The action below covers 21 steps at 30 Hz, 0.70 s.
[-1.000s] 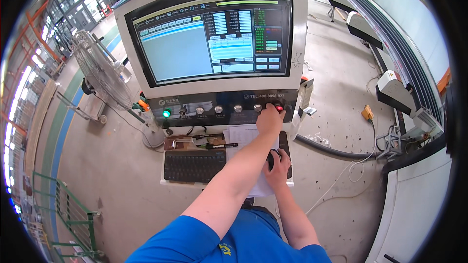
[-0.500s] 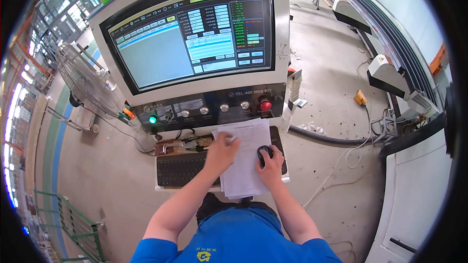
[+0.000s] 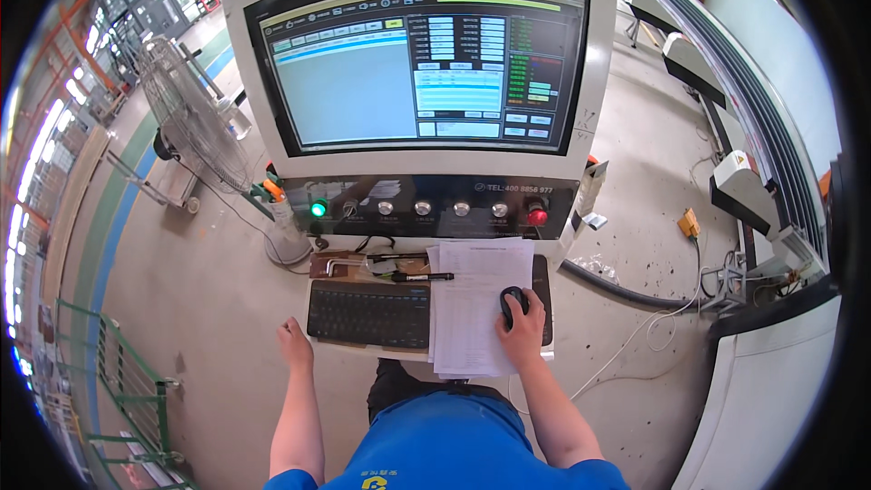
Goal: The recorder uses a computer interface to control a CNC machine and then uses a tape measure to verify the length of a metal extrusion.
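Observation:
My right hand (image 3: 523, 327) is wrapped over a black computer mouse (image 3: 513, 302), which rests on the right part of a stack of printed paper sheets (image 3: 472, 331). My left hand (image 3: 294, 343) hangs off the left front of the shelf, fingers curled in, with nothing visible in it. Nearest to it is a black keyboard (image 3: 367, 315), partly covered on its right by the papers. A black pen (image 3: 424, 278) lies behind the keyboard, its end over the papers' edge, beside an L-shaped hex key (image 3: 340, 262).
Behind the shelf rises a console with a lit monitor (image 3: 345, 91), a green-lit button (image 3: 318, 208) and a red stop button (image 3: 537, 216). A floor fan (image 3: 190, 109) and green metal rack (image 3: 127, 381) stand left. On the right are a yellow connector (image 3: 689, 223), cables and long machinery.
My left hand has moved from above the papers to the left, off the shelf, uncovering the keyboard and pen. My right hand stays on the mouse. The view has shifted.

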{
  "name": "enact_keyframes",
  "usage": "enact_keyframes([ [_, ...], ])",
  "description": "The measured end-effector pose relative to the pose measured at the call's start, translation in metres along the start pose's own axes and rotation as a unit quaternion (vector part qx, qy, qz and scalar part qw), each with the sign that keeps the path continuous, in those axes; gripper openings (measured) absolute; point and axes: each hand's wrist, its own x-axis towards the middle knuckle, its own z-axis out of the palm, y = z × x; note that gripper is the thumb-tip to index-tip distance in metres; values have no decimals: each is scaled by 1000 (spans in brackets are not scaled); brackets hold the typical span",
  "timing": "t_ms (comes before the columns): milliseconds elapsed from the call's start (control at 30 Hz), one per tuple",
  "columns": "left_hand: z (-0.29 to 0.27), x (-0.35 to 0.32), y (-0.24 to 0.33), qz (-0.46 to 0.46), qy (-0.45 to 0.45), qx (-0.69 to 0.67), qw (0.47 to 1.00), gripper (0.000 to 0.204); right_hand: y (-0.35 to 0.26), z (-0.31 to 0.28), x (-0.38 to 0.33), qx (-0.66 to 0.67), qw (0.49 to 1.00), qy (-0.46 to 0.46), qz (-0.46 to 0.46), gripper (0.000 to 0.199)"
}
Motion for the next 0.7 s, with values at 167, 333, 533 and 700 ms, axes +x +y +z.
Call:
enact_keyframes([
  [167,37,-4,-41,-17,-51,-111,992,69,-3,3,1,29,999,-12,6,47],
  [333,44,-10,-48,-16,-47,-114,992,69,-3,2,1,34,999,-21,7,45],
  [533,45,-10,-46,-12,-36,-124,992,70,-2,3,-1,35,999,-20,3,47],
  [700,47,-11,-45,-27,-29,-108,993,70,-2,2,0,40,999,-27,8,48],
])
